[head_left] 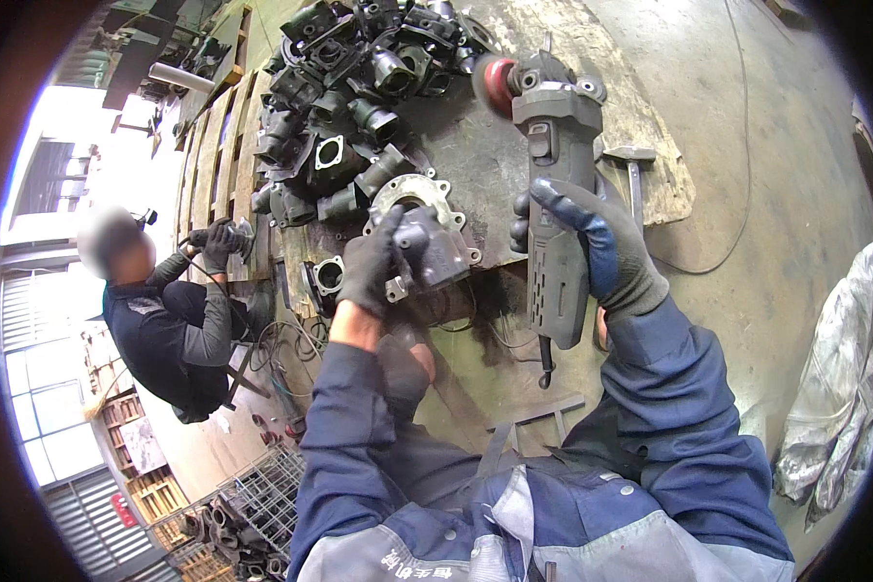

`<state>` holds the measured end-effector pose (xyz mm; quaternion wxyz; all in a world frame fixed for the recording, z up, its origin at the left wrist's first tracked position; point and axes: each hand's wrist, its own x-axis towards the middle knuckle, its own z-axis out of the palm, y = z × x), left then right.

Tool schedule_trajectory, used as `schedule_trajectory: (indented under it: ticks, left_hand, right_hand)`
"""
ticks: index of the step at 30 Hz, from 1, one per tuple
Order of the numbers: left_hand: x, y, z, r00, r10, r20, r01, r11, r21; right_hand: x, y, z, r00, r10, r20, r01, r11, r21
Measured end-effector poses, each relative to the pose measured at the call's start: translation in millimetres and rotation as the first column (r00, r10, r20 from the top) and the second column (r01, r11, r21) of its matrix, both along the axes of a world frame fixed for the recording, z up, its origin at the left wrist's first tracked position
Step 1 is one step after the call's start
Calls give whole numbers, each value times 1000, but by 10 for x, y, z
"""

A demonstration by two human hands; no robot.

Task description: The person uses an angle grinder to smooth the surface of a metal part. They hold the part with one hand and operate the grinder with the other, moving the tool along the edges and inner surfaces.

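My left hand [371, 264], in a dark work glove, is closed on a black metal casting [435, 254] in front of me. A pale, bare-metal flange with bolt holes [438, 190] shows at the casting's far side. My right hand [616, 242], in a grey glove with blue coating, wraps round the body of a black angle grinder [558, 281]. The grinder stands lengthwise in the view, its head away from me and its cord end toward me. Its red disc [498, 85] points left, apart from the casting.
Black castings [359, 112] lie heaped on the worktable [475, 136]. A hammer [634, 179] rests right of the grinder. Along the floor runs a cable [745, 155]. At left, a co-worker [170, 330] holds a power tool beside wooden pallets [204, 155]. A wire basket [267, 495] stands lower left.
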<state>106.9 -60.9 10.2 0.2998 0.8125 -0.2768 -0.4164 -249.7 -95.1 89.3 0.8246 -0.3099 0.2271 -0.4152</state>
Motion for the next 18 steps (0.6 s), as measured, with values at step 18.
schedule_trajectory:
  ticks: [18]
  left_hand:
    - [-863,1066,510,990,-137,7,119,830,-545]
  right_hand:
    - [336,251,-52,877,75,-474,-63,997,42]
